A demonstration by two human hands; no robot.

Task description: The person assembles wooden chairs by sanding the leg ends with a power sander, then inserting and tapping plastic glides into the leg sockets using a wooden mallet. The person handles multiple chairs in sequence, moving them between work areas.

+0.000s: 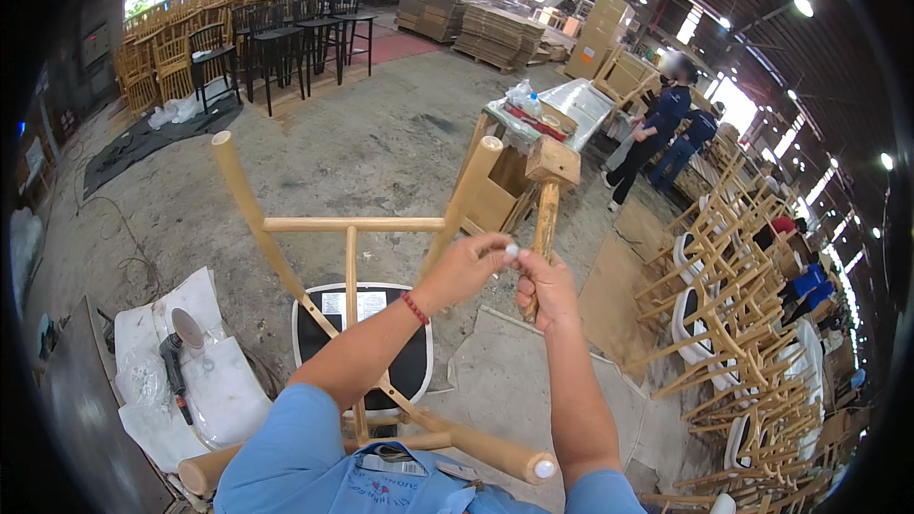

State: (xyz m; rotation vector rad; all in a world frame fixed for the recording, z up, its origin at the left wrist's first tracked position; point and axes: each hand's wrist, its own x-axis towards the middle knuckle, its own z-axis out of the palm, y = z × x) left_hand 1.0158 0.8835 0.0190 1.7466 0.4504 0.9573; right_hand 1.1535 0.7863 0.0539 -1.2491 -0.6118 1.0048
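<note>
White cap (512, 251): up in front of chest, over the upturned chair frame (352, 225), pinched betw. thumb + fingertips of L hand (462, 271). R hand (550, 293) wrapped round handle of wooden mallet (546, 224), head up; R thumb just beside cap, contact n/c (can't tell).

Progress (est.): lower-R leg (505, 452) has a white end cap (545, 469) on, so prob. ≥1 done. Upper-L leg (249, 200) + upper-R leg (465, 186) show pale tips, look bare but can't be sure. Lower-L leg (208, 464): tip looks like plain wood, partly turned away. Left, in my judgmt: seat cap in hand + any other bare ends; mallet prob. for tapping in.

Frame otherwise looks assembled: rails in, seat (411, 362) underside up. Further out: disc power tool (172, 362) on white padding, L; stacked chairs (728, 324), R.
</note>
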